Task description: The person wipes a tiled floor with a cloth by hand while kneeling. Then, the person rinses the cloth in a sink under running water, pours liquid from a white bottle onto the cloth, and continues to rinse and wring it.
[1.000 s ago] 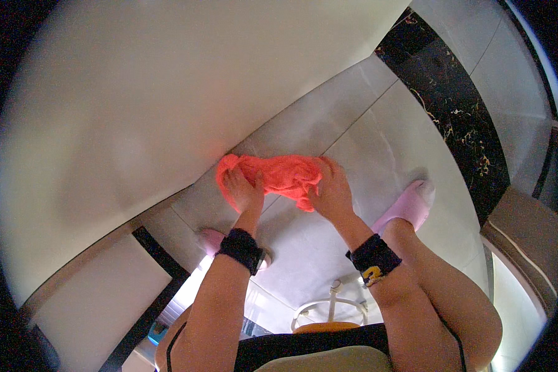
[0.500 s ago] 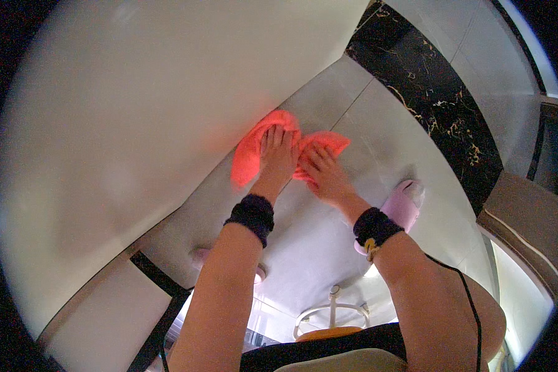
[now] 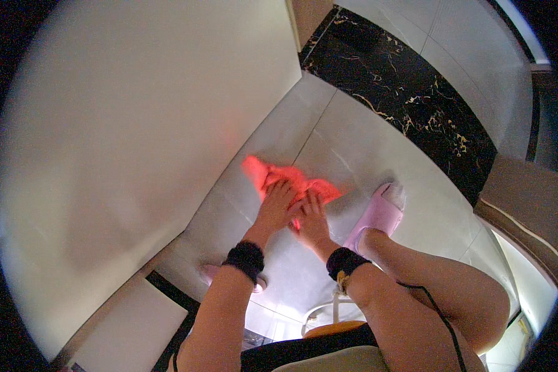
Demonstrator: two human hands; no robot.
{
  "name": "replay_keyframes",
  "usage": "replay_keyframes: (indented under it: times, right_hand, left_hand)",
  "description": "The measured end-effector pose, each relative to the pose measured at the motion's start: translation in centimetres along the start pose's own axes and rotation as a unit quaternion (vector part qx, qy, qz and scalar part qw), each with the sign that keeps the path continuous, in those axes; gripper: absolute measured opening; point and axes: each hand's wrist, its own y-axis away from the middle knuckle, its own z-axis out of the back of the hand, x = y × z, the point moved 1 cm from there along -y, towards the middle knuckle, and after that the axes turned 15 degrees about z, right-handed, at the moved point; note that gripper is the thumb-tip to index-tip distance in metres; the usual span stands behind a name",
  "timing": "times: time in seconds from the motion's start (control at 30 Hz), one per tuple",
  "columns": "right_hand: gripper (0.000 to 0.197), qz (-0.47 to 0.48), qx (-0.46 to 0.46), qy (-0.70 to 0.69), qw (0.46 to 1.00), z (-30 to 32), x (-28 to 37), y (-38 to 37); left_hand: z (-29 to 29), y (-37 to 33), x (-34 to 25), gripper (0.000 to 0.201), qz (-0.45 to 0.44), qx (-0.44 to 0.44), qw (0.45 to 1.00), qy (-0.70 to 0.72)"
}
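A bright coral-red cloth (image 3: 291,177) lies bunched on the grey tiled floor, close to the foot of the white wall panel. My left hand (image 3: 278,204) rests on its near side, fingers stretched out over the fabric. Just to the right, my right hand (image 3: 311,220) presses on the cloth's near right part with its fingers apart. The two hands nearly touch. A little of the cloth shows between them, and the rest spreads out beyond the fingertips. Each wrist has a dark fuzzy band.
A white panel (image 3: 136,111) rises at the left. My right foot wears a pink slipper (image 3: 378,214); another pink slipper (image 3: 211,273) shows partly behind my left forearm. Black veined stone (image 3: 409,93) crosses the floor at upper right. Below, a pale round stool base (image 3: 316,310) is partly hidden.
Both hands and the cloth have come nearer to me across the floor. The cloth has bunched and turned away from the panel's foot. The whole view has shifted, showing more of my right leg.
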Motion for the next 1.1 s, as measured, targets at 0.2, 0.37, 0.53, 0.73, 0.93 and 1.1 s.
replay_keyframes:
  times: [0.2,0.37,0.53,0.73,0.93,1.1]
  right_hand:
    - [0.055,0.174,0.009,-0.034,0.984,0.5,-0.2,-3.9]
    - [0.057,0.12,-0.044,0.038,0.991,1.5,-5.8,-9.9]
    - [0.055,-0.002,0.011,0.133,0.991,7.0,-9.6,-11.2]
    - [0.05,-0.09,-0.069,0.122,0.986,7.0,-8.8,-4.9]
    - [0.048,-0.14,-0.092,0.017,0.986,9.7,-4.5,-0.9]
    - [0.055,-0.1,-0.022,0.116,0.988,10.4,-0.2,0.9]
  left_hand:
    - [-3.7,5.1,9.1,0.052,0.063,-0.133,0.958,-0.247]
    - [0.3,-6.6,4.3,0.055,0.072,-0.185,0.958,-0.206]
    - [6.7,-13.2,-5.4,0.054,-0.015,-0.081,0.996,-0.03]
    - [6.9,-6.5,-10.2,0.048,-0.068,-0.008,0.996,-0.064]
    - [7.3,7.8,-7.8,0.05,0.07,0.034,0.997,-0.001]
    - [10.1,15.1,-5.3,0.044,0.093,0.027,0.994,-0.049]
